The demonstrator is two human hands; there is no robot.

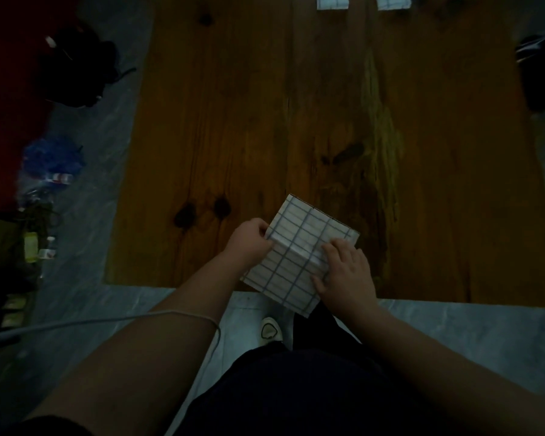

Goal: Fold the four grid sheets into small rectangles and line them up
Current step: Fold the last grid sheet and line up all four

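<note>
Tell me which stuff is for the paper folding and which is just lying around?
For the job: grid sheet, left hand pinching it, right hand pressing it; two folded rectangles, far edge.
Lying about: black bag, blue plastic bag, white cable.

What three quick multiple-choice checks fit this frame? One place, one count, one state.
1. Where do the folded rectangles lie on the table?
A: near edge. B: far edge. C: middle.
2. How many folded rectangles show?
A: one. B: four. C: two.
3. What does the left hand do?
A: pinches the left edge of the grid sheet. B: lies flat on bare wood. C: hangs empty below the table.

Key:
1 B: they sit at the top of the view, far from the hands.
2 C: two white pieces lie side by side, cut off by the frame edge.
3 A: curled fingers close on the sheet's edge while the right hand presses on top.
</note>
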